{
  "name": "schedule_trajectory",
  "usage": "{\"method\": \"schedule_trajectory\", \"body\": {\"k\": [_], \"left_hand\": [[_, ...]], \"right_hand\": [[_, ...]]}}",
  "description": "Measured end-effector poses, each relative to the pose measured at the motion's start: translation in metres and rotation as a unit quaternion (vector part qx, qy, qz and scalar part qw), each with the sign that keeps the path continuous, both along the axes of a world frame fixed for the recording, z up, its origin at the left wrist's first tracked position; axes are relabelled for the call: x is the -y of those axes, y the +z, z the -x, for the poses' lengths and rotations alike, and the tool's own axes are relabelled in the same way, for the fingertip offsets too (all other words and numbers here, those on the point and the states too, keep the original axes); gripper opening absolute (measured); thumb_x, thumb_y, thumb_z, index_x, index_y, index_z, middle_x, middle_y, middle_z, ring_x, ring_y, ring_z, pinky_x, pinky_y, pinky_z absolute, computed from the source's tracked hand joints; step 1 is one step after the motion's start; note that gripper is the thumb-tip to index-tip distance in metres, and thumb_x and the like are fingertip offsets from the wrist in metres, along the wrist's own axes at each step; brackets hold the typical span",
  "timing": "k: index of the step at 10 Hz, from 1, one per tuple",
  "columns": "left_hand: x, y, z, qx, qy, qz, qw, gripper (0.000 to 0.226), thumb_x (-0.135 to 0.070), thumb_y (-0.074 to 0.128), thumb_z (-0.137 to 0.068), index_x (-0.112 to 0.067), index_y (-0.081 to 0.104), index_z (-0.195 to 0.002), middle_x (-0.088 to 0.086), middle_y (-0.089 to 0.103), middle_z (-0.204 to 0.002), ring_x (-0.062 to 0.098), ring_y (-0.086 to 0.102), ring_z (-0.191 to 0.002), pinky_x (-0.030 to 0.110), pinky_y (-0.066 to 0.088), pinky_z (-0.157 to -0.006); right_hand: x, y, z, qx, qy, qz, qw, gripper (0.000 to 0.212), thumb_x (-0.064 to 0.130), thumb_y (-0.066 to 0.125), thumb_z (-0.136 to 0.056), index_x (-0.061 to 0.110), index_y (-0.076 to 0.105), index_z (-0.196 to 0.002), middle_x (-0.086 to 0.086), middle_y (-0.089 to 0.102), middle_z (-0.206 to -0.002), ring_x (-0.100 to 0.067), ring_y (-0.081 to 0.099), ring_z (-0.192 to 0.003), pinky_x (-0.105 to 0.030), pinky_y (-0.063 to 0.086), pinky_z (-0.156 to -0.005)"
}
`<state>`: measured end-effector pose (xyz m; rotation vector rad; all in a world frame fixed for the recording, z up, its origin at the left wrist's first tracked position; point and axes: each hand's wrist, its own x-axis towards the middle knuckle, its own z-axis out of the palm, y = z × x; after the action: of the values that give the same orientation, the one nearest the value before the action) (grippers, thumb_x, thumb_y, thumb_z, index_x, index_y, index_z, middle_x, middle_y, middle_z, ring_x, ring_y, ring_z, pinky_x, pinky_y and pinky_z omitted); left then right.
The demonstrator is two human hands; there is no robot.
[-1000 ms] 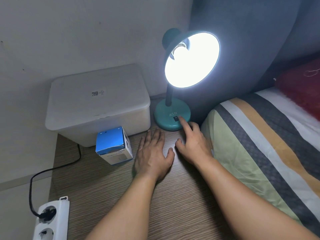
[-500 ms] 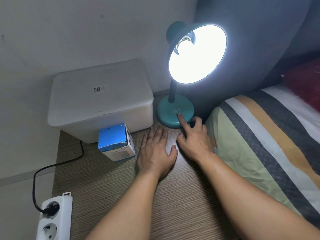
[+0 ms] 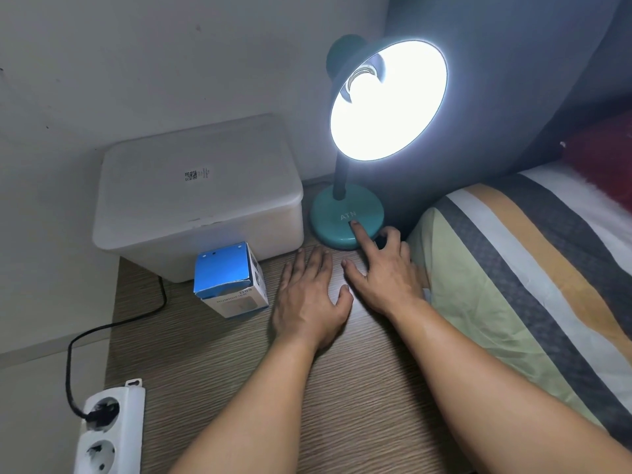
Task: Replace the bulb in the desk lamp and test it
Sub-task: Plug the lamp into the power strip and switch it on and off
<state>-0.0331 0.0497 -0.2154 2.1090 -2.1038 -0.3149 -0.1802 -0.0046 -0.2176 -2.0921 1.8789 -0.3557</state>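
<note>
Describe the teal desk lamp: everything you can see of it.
The teal desk lamp stands upright at the back of the wood-grain desk, between the white lidded plastic box and the striped bedding. It has a round glossy base lettered ATN, a dark slim neck, and a cone shade tilted toward the camera. The bulb inside is lit, glaring white. The right hand has its index fingertip on the base, just below the lettering. The left hand lies flat on the desk, clear of the lamp.

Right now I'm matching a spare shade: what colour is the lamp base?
Teal, with pale lettering; the lamp base shows best in the head view.
</note>
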Motion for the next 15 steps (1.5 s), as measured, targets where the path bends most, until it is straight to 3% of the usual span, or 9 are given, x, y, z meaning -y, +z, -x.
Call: {"method": "schedule_trajectory", "body": {"k": [2,4,7,10,12,13,15], "left_hand": [[0.001,0.000,0.000,-0.003,0.001,0.001,1.000,0.076,-0.058,0.024,-0.092,-0.021,0.023,-0.158,-0.001,0.018,-0.167,0.020,0.004,-0.155,0.040,0.008,-0.126],[0.000,-0.006,-0.005,-0.004,-0.023,0.007,1.000,0.075,-0.057,0.029,-0.095,-0.021,0.020,-0.160,0.000,0.012,-0.168,0.020,0.004,-0.155,0.037,0.003,-0.125],[0.000,-0.005,-0.005,-0.017,-0.021,0.003,1.000,0.073,-0.056,0.031,-0.097,-0.020,0.020,-0.159,-0.001,0.012,-0.168,0.019,0.000,-0.155,0.038,0.002,-0.125],[-0.006,0.010,-0.012,-0.060,-0.042,-0.069,0.995,0.074,-0.051,0.037,-0.100,-0.016,0.011,-0.160,0.004,0.006,-0.169,0.023,-0.004,-0.155,0.035,-0.002,-0.123],[-0.053,0.023,-0.020,-0.125,-0.016,-0.067,0.990,0.069,-0.046,0.044,-0.101,-0.017,0.023,-0.159,0.001,0.018,-0.167,0.023,0.003,-0.155,0.029,0.003,-0.121],[-0.084,0.024,-0.032,-0.177,0.026,-0.053,0.982,0.062,-0.035,0.051,-0.100,-0.016,0.032,-0.156,0.001,0.026,-0.164,0.020,0.010,-0.154,0.022,0.005,-0.118],[-0.136,0.022,-0.078,-0.187,0.155,0.014,0.970,0.045,-0.027,0.056,-0.093,-0.020,0.060,-0.137,-0.003,0.058,-0.140,0.015,0.049,-0.129,0.027,0.033,-0.112]], "right_hand": [[0.001,0.005,-0.001,-0.003,-0.001,0.005,1.000,0.073,0.055,0.051,-0.087,0.048,0.019,-0.152,-0.009,0.031,-0.136,-0.033,0.041,-0.116,-0.045,0.050,-0.086],[0.010,0.009,0.000,0.008,0.007,-0.021,1.000,0.083,0.059,0.058,-0.081,0.048,0.016,-0.152,-0.008,0.025,-0.140,-0.029,0.034,-0.122,-0.048,0.047,-0.095],[-0.001,0.005,-0.004,-0.001,-0.008,-0.017,1.000,0.080,0.057,0.050,-0.088,0.051,0.005,-0.155,-0.008,0.021,-0.147,-0.030,0.035,-0.124,-0.051,0.044,-0.101],[-0.043,0.010,-0.003,0.015,0.009,-0.078,0.997,0.070,0.041,0.040,-0.102,0.041,-0.002,-0.159,-0.009,0.005,-0.169,-0.032,0.020,-0.149,-0.050,0.023,-0.119],[-0.077,0.019,-0.006,-0.008,0.043,-0.074,0.996,0.068,0.046,0.038,-0.102,0.028,0.010,-0.161,-0.009,0.009,-0.169,-0.030,0.003,-0.156,-0.048,0.010,-0.124],[-0.094,0.026,-0.016,-0.012,0.059,-0.065,0.996,0.065,0.048,0.034,-0.103,0.025,0.015,-0.160,-0.005,0.014,-0.169,-0.027,0.005,-0.156,-0.046,0.006,-0.125],[-0.107,0.033,-0.066,0.069,0.068,-0.094,0.991,0.063,0.044,0.041,-0.102,0.025,0.020,-0.159,0.002,0.018,-0.168,-0.020,0.010,-0.155,-0.041,0.011,-0.124]]}}
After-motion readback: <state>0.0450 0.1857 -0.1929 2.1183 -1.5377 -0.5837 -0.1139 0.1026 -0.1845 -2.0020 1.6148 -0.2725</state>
